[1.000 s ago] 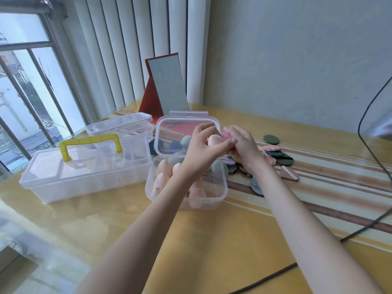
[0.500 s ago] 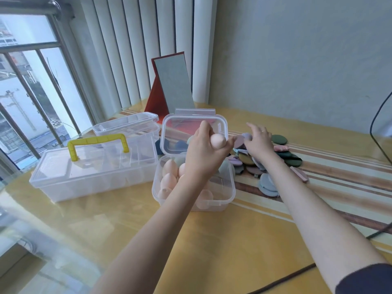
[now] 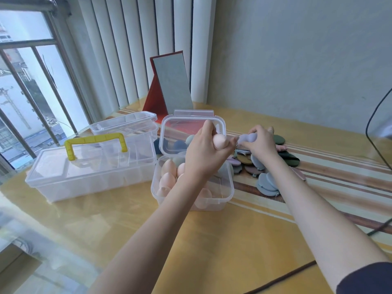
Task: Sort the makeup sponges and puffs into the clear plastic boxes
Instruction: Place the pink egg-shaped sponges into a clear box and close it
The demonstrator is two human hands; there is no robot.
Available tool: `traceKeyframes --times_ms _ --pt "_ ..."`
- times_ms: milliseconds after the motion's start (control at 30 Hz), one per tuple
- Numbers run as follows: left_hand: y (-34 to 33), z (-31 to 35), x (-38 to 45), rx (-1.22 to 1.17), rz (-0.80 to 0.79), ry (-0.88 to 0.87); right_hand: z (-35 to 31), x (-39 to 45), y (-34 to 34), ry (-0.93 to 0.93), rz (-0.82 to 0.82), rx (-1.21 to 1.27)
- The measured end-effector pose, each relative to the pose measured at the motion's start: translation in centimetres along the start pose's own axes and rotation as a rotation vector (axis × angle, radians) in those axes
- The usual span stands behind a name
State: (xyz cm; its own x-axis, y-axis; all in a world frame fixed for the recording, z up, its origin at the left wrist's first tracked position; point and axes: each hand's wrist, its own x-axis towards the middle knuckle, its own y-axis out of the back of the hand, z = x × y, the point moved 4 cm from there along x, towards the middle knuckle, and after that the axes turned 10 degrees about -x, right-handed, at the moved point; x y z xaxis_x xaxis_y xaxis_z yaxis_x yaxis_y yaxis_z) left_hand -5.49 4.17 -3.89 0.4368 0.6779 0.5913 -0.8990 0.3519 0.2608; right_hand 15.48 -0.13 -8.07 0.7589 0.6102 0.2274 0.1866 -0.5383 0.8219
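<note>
Head camera footage showed me both hands raised over the yellow table (image 3: pixel 212 240), close together above the small clear box (image 3: pixel 192 196). My left hand (image 3: pixel 204 154) was curled round a peach egg-shaped sponge (image 3: pixel 220 141), which sat pinched between the thumb and the fingers with its rounded end poking out toward the right. My right hand (image 3: pixel 262 143) gripped a lilac gourd-shaped sponge (image 3: pixel 248 138), fingers bent over the top of it, and its narrow end pointed left so that it came just beside the peach one; I could not tell whether the two sponges touched. Below the left wrist, the small clear box stood open, its hinged lid (image 3: pixel 192 132) tipped upright at the back, and several more peach sponges (image 3: pixel 168 168) lay inside along with a grey-green one (image 3: pixel 179 161). To the right of that box, under and beyond the right hand, flat puffs (image 3: pixel 266 182) lay in a loose heap on the striped runner (image 3: pixel 339 172): blue-grey, dark green, olive and dusty pink ones overlapped. On the left stood a long clear box with a yellow handle (image 3: pixel 95 143), its lid shut, and another clear box (image 3: pixel 125 124) sat just behind it. A red folding mirror (image 3: pixel 171 88) leaned upright near the white vertical blinds (image 3: pixel 137 49), behind the open lid. A black cable (image 3: pixel 282 277) crossed the near right corner of the table, and a dark sleeve (image 3: pixel 369 279) covered the right upper arm.
</note>
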Motion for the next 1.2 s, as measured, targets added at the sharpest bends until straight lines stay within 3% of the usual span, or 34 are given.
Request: traceKeyframes --times_ms 100,167,233,300,367,500,600,733,867,1000,1200 --pt "0.7 0.6 0.0 -0.129 0.083 0.043 -1.1 -2.0 2.4 0.024 0.208 0.135" --pt "1.5 0.8 -0.1 -0.197 0.166 0.083 -2.6 -4.0 4.2 0.032 0.260 0.277" --pt "2.6 0.3 0.0 -0.262 0.236 0.151 -4.9 -5.9 5.2 0.123 0.100 0.519" --pt "3.8 -0.5 0.0 -0.369 0.268 0.229 -7.3 -8.2 5.0 0.243 -0.190 0.639" --pt "4.9 -1.3 -0.4 -0.400 0.269 0.286 -8.8 -10.2 4.4 0.318 -0.325 0.547" --pt "6.3 -1.3 -2.1 -0.395 0.229 0.270 -9.3 -12.1 3.1 0.430 -0.277 0.116" --pt "6.2 -1.1 -2.5 -0.378 0.163 0.271 -9.1 -12.9 2.4 0.426 -0.302 0.084" --pt "5.8 -0.5 -2.7 -0.395 0.106 0.278 -9.0 -13.3 2.4 0.408 -0.256 0.025" --pt "5.6 -0.3 -2.7 -0.395 0.061 0.286 -9.0 -13.8 2.7 0.387 -0.130 -0.251" --pt "5.5 0.0 -2.7 -0.356 0.012 0.273 -10.0 -13.3 2.0 0.469 -0.069 -0.320" --pt "5.1 -0.2 -2.5 -0.391 -0.035 0.252 -10.0 -12.6 2.8 0.421 -0.186 -0.254"
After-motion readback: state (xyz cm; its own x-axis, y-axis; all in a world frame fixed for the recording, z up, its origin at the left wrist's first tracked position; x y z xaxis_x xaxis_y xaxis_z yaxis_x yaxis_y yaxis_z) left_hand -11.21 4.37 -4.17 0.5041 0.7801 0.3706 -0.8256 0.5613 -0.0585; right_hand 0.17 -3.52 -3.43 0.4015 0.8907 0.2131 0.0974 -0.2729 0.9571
